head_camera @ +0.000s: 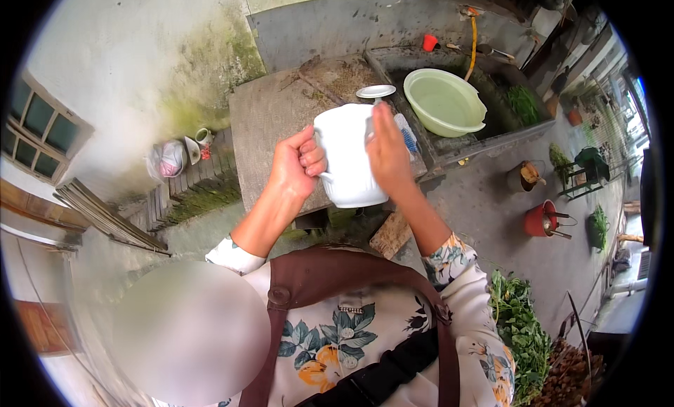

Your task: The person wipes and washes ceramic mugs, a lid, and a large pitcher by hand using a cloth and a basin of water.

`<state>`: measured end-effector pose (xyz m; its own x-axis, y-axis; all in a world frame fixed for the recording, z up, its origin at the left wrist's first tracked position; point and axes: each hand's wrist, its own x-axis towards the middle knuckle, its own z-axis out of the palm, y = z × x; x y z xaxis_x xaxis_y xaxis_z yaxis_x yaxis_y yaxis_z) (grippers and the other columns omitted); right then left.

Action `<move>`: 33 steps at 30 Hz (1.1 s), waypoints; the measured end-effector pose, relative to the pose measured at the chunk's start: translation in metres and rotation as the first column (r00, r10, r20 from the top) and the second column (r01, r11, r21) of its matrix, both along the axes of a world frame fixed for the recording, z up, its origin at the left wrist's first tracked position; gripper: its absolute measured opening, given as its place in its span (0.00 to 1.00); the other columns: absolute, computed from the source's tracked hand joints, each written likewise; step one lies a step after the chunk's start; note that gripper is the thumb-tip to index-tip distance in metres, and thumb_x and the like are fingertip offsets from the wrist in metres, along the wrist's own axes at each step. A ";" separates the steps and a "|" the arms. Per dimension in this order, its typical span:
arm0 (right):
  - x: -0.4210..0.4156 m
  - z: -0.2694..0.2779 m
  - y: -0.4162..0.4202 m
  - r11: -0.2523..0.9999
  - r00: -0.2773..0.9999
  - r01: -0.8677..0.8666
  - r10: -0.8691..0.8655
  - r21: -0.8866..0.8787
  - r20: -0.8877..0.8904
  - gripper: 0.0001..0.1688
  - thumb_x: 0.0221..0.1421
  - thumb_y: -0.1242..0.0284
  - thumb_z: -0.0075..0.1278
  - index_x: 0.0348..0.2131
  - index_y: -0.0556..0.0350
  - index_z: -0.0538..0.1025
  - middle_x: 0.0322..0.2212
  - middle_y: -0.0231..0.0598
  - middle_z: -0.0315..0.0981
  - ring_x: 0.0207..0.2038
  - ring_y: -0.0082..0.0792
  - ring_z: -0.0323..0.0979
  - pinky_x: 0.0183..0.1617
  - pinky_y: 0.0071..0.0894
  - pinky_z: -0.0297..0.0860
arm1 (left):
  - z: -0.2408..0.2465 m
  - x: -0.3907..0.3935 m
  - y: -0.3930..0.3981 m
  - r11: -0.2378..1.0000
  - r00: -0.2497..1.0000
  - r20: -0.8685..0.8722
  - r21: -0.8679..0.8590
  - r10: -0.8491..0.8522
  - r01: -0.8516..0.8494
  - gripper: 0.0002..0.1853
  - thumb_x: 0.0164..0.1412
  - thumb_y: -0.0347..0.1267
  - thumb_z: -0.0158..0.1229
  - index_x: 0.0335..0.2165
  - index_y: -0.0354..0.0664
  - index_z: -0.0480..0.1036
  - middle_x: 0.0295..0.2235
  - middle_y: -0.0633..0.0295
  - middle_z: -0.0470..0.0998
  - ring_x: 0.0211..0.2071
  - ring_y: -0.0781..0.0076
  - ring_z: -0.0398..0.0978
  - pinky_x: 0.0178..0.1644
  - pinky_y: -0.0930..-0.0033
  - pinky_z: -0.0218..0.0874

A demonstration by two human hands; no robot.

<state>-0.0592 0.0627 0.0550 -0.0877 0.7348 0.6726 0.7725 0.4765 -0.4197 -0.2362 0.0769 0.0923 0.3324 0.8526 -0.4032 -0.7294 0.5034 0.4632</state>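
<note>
A white ribbed pitcher or large mug (348, 159) is held up in front of me over the near edge of a stone slab (263, 128). My left hand (297, 162) grips its handle, the fingers curled. Flat against its right side lies my right hand (387, 152), fingers extended. Behind it, a white lid-like disc with a short stem (376, 91) shows near the slab's far right edge. A brush with blue bristles (408, 136) lies partly hidden beside my right hand.
Right of the slab, a stone sink (513, 136) holds a pale green basin (445, 103) of water and some greens (523, 105). A yellow hose (472, 49) hangs there. Red bucket (536, 221), another bucket (518, 175) and leafy greens (518, 333) stand or lie on the floor at right.
</note>
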 end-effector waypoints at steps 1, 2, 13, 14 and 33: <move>-0.008 0.013 -0.014 0.994 0.985 -0.081 0.069 0.069 0.160 0.28 0.43 0.76 0.40 0.46 0.69 0.59 0.47 0.58 0.53 0.51 0.55 0.51 0.54 0.43 0.50 | -0.001 0.001 -0.004 1.000 1.000 -0.019 0.006 -0.001 0.001 0.19 0.55 0.32 0.44 0.11 0.49 0.51 0.08 0.73 0.47 0.09 0.82 0.44 0.10 0.79 0.36; -0.018 0.020 -0.025 0.993 0.961 -0.113 0.099 0.041 0.259 0.26 0.39 0.76 0.42 0.43 0.66 0.63 0.47 0.56 0.54 0.51 0.51 0.53 0.53 0.43 0.52 | -0.004 0.002 -0.008 1.000 0.999 -0.033 0.009 -0.002 0.002 0.19 0.55 0.33 0.44 0.11 0.49 0.51 0.08 0.73 0.47 0.09 0.82 0.44 0.10 0.79 0.36; 0.040 0.040 -0.006 0.863 0.322 -0.503 0.136 -0.048 -0.937 0.21 0.57 0.65 0.27 0.41 0.59 0.66 0.37 0.36 0.65 0.40 0.24 0.62 0.46 0.21 0.57 | 0.002 0.002 -0.017 0.972 0.947 0.248 0.171 -0.202 0.163 0.22 0.55 0.37 0.43 0.08 0.50 0.49 0.05 0.72 0.46 0.06 0.81 0.40 0.09 0.79 0.34; 0.048 0.025 0.005 0.837 0.223 -0.546 0.108 -0.033 -0.969 0.22 0.56 0.63 0.29 0.41 0.58 0.67 0.36 0.36 0.66 0.38 0.24 0.64 0.43 0.21 0.60 | -0.001 0.008 -0.021 0.972 0.937 0.287 0.183 -0.197 0.149 0.22 0.55 0.36 0.43 0.08 0.51 0.49 0.05 0.73 0.46 0.06 0.81 0.40 0.09 0.79 0.33; 0.013 0.030 -0.037 0.756 0.504 -0.650 0.351 -0.078 -0.789 0.27 0.57 0.67 0.31 0.53 0.63 0.51 0.53 0.46 0.45 0.56 0.36 0.45 0.56 0.30 0.44 | -0.051 0.023 0.012 0.916 0.963 0.141 0.301 0.231 -0.264 0.17 0.54 0.31 0.40 0.40 0.29 0.63 0.36 0.47 0.69 0.35 0.58 0.71 0.38 0.60 0.66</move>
<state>-0.0467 0.0257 0.0848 -0.1391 0.8962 0.4212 -0.1596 0.3995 -0.9027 -0.2135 0.0886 0.0416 0.1186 0.9900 -0.0769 -0.8627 0.1411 0.4856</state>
